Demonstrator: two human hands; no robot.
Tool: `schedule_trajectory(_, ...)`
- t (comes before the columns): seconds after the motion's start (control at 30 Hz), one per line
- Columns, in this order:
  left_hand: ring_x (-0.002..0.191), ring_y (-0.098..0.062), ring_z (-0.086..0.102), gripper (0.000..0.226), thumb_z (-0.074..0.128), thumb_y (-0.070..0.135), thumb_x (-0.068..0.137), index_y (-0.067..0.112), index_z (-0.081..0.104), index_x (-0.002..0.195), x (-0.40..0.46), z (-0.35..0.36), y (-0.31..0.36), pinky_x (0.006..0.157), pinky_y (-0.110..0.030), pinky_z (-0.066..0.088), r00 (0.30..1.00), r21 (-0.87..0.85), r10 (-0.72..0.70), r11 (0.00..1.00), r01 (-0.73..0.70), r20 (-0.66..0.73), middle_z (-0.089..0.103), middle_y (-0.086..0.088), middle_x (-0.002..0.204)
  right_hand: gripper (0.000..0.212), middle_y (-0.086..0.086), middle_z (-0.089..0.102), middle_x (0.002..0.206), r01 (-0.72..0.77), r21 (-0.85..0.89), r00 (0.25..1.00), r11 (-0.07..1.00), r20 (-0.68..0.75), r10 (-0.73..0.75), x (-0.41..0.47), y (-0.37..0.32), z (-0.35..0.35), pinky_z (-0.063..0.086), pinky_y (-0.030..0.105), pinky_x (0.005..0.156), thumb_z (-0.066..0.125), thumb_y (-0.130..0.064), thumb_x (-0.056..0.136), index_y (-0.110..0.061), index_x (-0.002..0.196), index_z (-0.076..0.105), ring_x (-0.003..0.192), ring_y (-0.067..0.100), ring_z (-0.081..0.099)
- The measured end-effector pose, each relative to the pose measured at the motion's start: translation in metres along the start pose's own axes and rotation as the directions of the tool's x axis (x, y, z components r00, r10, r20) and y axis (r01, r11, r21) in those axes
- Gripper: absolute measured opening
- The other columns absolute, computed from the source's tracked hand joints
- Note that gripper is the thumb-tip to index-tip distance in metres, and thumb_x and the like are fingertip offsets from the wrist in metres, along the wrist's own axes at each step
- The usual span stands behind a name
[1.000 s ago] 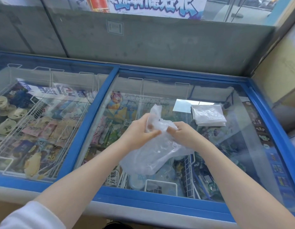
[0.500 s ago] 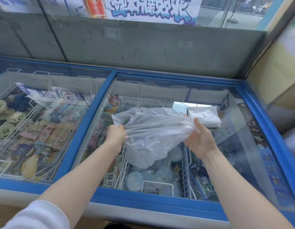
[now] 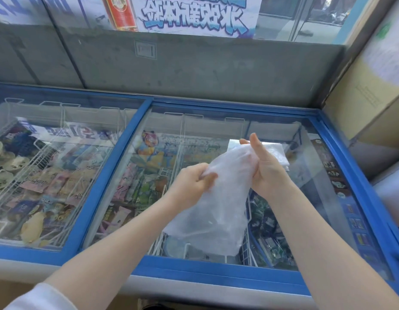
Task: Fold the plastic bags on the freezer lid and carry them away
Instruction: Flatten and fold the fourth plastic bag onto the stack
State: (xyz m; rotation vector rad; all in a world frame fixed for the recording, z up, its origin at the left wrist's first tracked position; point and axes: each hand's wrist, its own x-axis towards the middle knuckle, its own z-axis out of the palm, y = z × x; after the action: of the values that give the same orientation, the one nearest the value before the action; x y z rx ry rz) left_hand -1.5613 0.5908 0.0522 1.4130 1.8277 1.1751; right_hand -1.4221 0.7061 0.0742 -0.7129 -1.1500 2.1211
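A clear plastic bag (image 3: 216,211) hangs in the air above the right glass freezer lid (image 3: 310,198). My left hand (image 3: 191,184) pinches its upper left edge. My right hand (image 3: 263,168) grips the top of the bag, thumb pointing up. The bag droops down and to the left between my forearms. A flat stack of folded plastic bags (image 3: 277,154) lies on the lid behind my right hand, partly hidden by it.
The blue-framed chest freezer (image 3: 136,139) has two glass lids, with ice cream packs and wire baskets below. A grey wall rises behind it. Cardboard boxes (image 3: 368,90) stand at the right end. A poster hangs above the wall.
The bag was spread wide between my hands half a second ago; now my hands have come together and the bag hangs gathered and narrow. The view has tilted slightly down.
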Motion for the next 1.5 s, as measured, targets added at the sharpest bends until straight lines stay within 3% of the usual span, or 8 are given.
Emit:
schedule_trajectory(0.23,0.066,-0.016,0.063,0.025,0.047,0.026,0.095,0.009,0.065,0.089,0.0,-0.002,-0.001,0.062,-0.03,0.052,0.962,-0.655,-0.272,0.722,0.224,0.028,0.068,-0.002,0.075,0.061,-0.004,0.05,0.137,0.029,-0.582,0.969,0.813,0.217,0.121,-0.014,0.021,-0.026,0.042,0.03,0.102,0.068,-0.043,0.079,-0.026,0.133,0.046,0.122,0.009,0.05)
schedule_trajectory(0.43,0.072,-0.014,0.065,0.024,0.045,0.028,0.097,0.017,0.064,0.09,-0.005,0.005,-0.007,0.065,-0.03,0.053,0.931,-0.665,-0.362,0.705,0.247,-0.038,0.069,0.002,0.08,0.009,-0.005,0.069,0.083,0.077,-0.817,0.996,0.572,0.082,-0.017,-0.021,0.03,-0.027,0.052,0.027,0.069,0.06,-0.016,0.089,-0.015,0.094,0.068,0.07,0.009,0.061)
schedule_trajectory(0.83,0.092,-0.02,0.054,0.027,0.045,0.011,0.093,0.014,0.053,0.119,-0.021,0.006,-0.047,0.079,-0.034,0.043,0.868,-0.039,-0.421,0.904,0.426,-0.264,0.061,-0.006,0.104,0.016,0.002,0.052,0.07,0.049,-0.59,0.912,0.806,-0.303,-0.277,-0.018,0.013,-0.057,0.04,0.021,0.054,0.05,-0.016,0.096,-0.007,0.087,0.06,0.062,0.014,0.044)
schedule_trajectory(0.97,0.129,-0.006,0.029,0.05,0.039,0.017,0.091,0.011,0.033,0.141,-0.014,0.015,-0.005,0.108,-0.023,0.02,0.947,0.176,0.054,0.984,0.002,-0.316,0.038,-0.003,0.143,0.013,0.0,0.056,0.068,0.102,-0.694,0.96,0.713,-0.118,-0.252,-0.021,0.014,-0.046,0.042,0.023,0.052,0.063,-0.013,0.087,-0.018,0.076,0.062,0.061,0.012,0.048)
schedule_trajectory(1.1,0.116,-0.013,0.05,0.053,0.058,0.031,0.089,0.016,0.04,0.136,-0.001,0.038,0.024,0.098,-0.02,0.034,0.952,0.239,0.286,0.922,-0.304,0.109,0.056,-0.006,0.129,0.018,0.001,0.066,0.078,0.222,-0.649,0.972,0.727,0.089,-0.217,-0.024,0.007,-0.02,0.049,0.023,0.065,0.071,-0.007,0.08,-0.02,0.086,0.061,0.071,0.012,0.061)
schedule_trajectory(1.23,0.064,-0.013,0.052,0.026,0.062,0.023,0.088,0.008,0.055,0.107,0.004,0.037,0.027,0.059,-0.017,0.039,0.981,0.141,0.17,0.978,-0.156,-0.091,0.062,-0.002,0.078,0.026,0.004,0.066,0.093,0.257,-0.412,0.964,0.874,0.167,-0.205,-0.035,-0.009,-0.034,0.05,0.018,0.071,0.062,-0.012,0.087,-0.016,0.111,0.055,0.081,0.01,0.064)
schedule_trajectory(1.37,0.051,-0.005,0.033,0.03,0.053,0.019,0.094,0.013,0.04,0.068,-0.001,0.022,0.014,0.049,-0.017,0.027,0.986,-0.156,0.061,0.984,-0.086,-0.156,0.039,0.011,0.056,0.068,-0.014,0.046,0.131,-0.167,-0.745,0.984,0.646,-0.088,0.153,-0.022,0.013,-0.091,0.035,0.034,0.105,0.045,-0.07,0.081,-0.028,0.135,0.04,0.118,0.005,0.044)
schedule_trajectory(1.5,0.052,-0.003,0.033,0.031,0.048,0.025,0.096,0.015,0.039,0.068,-0.005,0.013,-0.002,0.049,-0.016,0.029,0.96,-0.358,-0.098,0.934,-0.003,-0.261,0.037,0.015,0.054,0.097,0.005,0.061,0.126,-0.542,-0.264,0.841,0.798,-0.164,0.516,-0.021,0.046,-0.121,0.041,0.052,0.099,0.058,-0.086,0.054,-0.022,0.128,0.053,0.117,0.027,0.056)
